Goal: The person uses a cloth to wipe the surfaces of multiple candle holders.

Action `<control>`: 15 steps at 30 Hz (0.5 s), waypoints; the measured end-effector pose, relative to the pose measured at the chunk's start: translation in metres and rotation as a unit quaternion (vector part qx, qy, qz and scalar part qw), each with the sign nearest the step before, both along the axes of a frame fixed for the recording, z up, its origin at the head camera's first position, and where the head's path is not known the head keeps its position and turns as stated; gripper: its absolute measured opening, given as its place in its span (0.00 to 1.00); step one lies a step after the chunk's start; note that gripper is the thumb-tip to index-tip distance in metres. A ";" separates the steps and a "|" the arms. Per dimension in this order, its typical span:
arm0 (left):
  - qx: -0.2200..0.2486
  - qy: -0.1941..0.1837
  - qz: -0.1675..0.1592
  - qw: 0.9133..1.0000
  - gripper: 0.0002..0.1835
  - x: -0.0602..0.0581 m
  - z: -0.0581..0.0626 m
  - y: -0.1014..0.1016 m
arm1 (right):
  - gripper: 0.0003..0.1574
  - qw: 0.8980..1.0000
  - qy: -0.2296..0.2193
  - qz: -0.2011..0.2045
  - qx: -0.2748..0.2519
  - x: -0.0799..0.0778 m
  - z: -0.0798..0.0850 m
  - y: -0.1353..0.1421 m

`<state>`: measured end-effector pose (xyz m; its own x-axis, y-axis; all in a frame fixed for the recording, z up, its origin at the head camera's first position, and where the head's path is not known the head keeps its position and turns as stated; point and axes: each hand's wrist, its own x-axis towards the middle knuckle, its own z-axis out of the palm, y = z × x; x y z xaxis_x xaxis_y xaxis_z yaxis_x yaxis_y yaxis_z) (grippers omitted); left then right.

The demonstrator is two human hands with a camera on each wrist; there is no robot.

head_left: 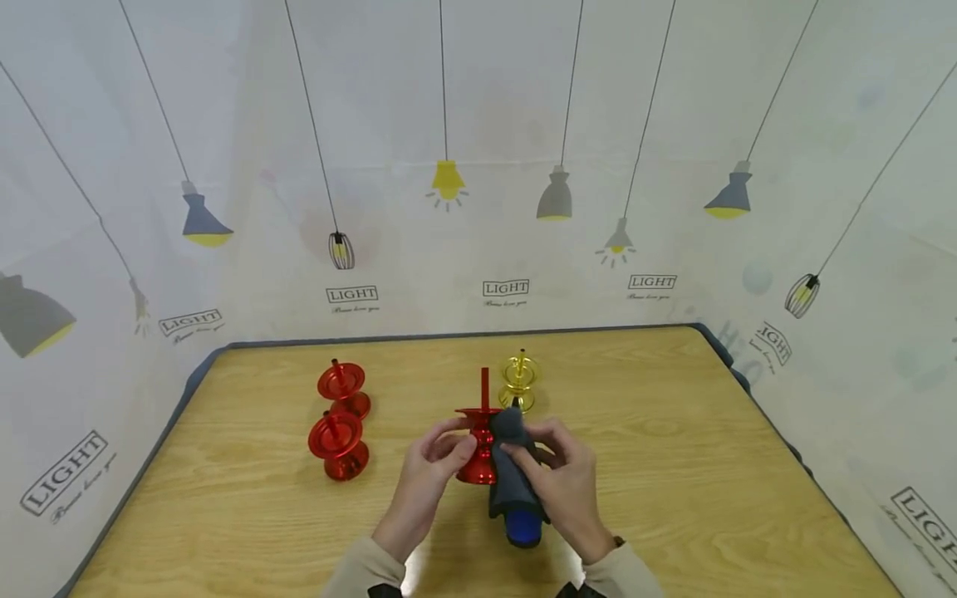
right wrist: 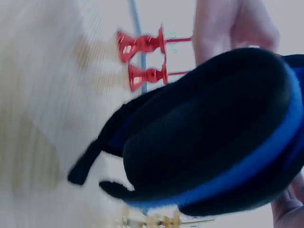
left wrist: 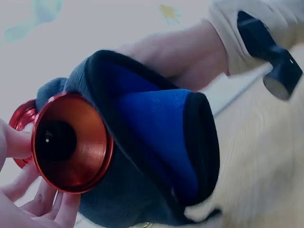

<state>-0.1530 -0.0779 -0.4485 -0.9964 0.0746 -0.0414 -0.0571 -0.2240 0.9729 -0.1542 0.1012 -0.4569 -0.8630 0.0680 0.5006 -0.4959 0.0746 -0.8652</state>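
Observation:
My left hand (head_left: 424, 472) holds a shiny red candlestick (head_left: 476, 472) by its stem, upright above the table, its spike pointing up. In the left wrist view the hollow underside of its base (left wrist: 92, 152) faces the camera. My right hand (head_left: 566, 480) grips a folded dark grey cloth (head_left: 514, 482) with a blue inner side and presses it to the candlestick's right side. In the right wrist view the cloth (right wrist: 204, 128) hides most of the candlestick and the right fingertips.
Two more red candlesticks, a rear one (head_left: 341, 382) and a front one (head_left: 336, 438), stand on the left of the wooden table (head_left: 695, 465). A gold candlestick (head_left: 519, 375) stands just behind the cloth. A pale printed backdrop (head_left: 404, 91) encloses the table's back and sides.

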 end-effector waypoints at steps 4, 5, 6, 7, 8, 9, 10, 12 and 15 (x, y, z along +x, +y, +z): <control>-0.097 0.043 0.038 0.994 0.13 0.003 0.006 0.003 | 0.18 0.997 0.055 -0.022 0.044 0.004 0.005 0.001; -0.111 0.052 0.041 0.992 0.12 0.004 0.007 0.004 | 0.18 0.996 0.068 -0.022 0.050 0.005 0.006 0.001; -0.122 0.058 0.045 0.990 0.12 0.005 0.008 0.004 | 0.18 0.995 0.077 -0.021 0.054 0.005 0.006 0.001; -0.128 0.060 0.048 0.989 0.12 0.005 0.009 0.003 | 0.17 0.995 0.082 -0.018 0.055 0.006 0.006 0.001; -0.127 0.062 0.049 0.989 0.13 0.005 0.009 0.003 | 0.17 0.995 0.083 -0.015 0.055 0.006 0.006 0.001; -0.123 0.060 0.048 0.989 0.13 0.006 0.009 0.003 | 0.17 0.995 0.082 -0.010 0.051 0.007 0.006 0.000; -0.111 0.056 0.044 0.991 0.12 0.005 0.008 0.002 | 0.16 0.996 0.075 -0.003 0.042 0.007 0.006 0.000; -0.064 0.034 0.026 0.997 0.09 0.005 0.006 0.002 | 0.15 0.999 0.047 0.012 0.015 0.007 0.004 0.001; 0.030 0.002 -0.015 0.999 0.02 0.004 0.001 0.001 | 0.13 0.999 0.006 0.034 -0.036 0.006 0.002 0.002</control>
